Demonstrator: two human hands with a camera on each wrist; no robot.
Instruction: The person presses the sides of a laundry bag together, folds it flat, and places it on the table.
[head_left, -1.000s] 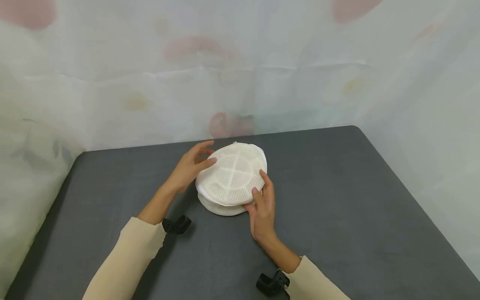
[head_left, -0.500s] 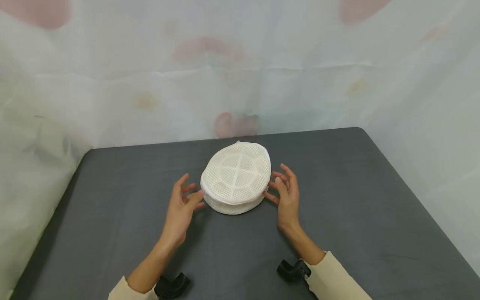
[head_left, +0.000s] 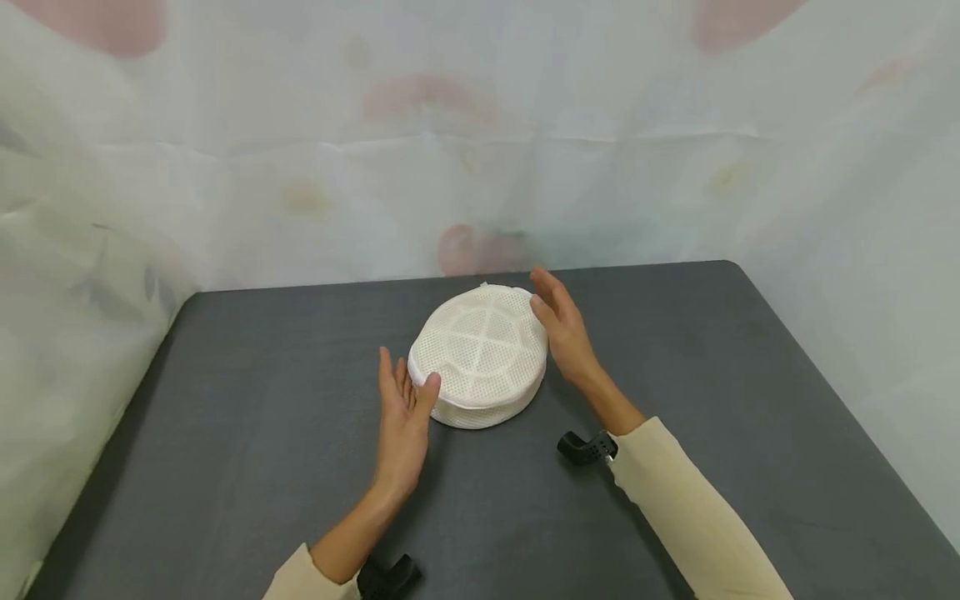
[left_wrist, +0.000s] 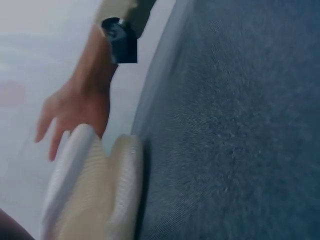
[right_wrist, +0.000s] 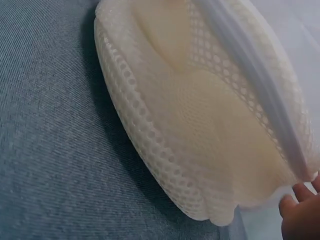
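A dark grey, felt-like table top [head_left: 712,433] fills the lower part of the head view, its far corners rounded, and pale translucent sheeting with faint pink and yellow blotches [head_left: 480,150] hangs close behind it and along both sides. Near the middle of the far half of the table sits a round white mesh laundry pouch [head_left: 480,357], lying flat with its broad cross-patterned face up; being circular, it shows no clear long axis, and a white zip band runs around its rim. The left hand [head_left: 402,421] stands on edge at the pouch's near left side, fingers straight and together, thumb touching the rim. The right hand [head_left: 561,327] is set against the far right rim, fingers straight and relaxed, gripping nothing. Cream sleeves [head_left: 690,508] cover both forearms, each with a black wrist-mounted device [head_left: 587,447].
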